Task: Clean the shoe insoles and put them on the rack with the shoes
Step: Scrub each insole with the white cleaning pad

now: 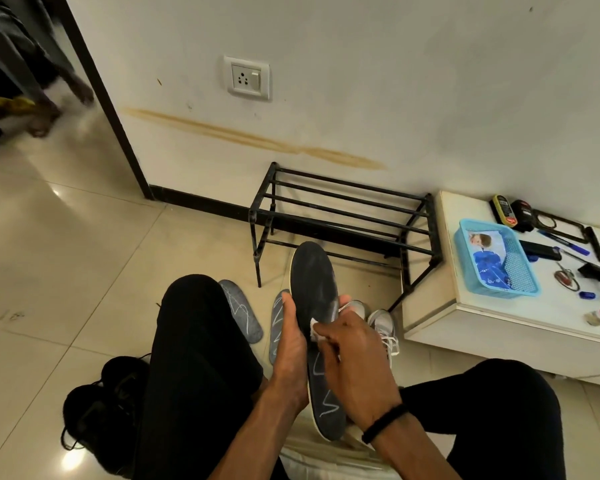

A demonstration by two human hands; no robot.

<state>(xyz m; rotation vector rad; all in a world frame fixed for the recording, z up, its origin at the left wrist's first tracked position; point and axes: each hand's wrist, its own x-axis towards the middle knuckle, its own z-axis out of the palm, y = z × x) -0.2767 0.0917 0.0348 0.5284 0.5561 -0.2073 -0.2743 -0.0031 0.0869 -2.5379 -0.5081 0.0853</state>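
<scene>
Left hand gripping insole, right hand pinching wipe, scrubbing; two insoles waiting on floor, rack holding nothing yet.

Dim, warm indoor light, glare patches on the glossy floor, wide-angle bending at edges.

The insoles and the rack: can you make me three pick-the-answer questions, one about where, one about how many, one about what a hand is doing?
1. Where are the loose insoles?
A. on the rack
B. on the floor
C. in the basket

2. How many insoles show?
A. one
B. three
C. five

3. What is the left hand doing?
A. holding an insole
B. resting open
C. lifting a shoe

Answers:
1 B: two insoles lie on the floor; the rack is bare.
2 B: two lie there, one is held.
3 A: the left hand grips the held insole while the right hand rubs it with a white wipe.
</scene>
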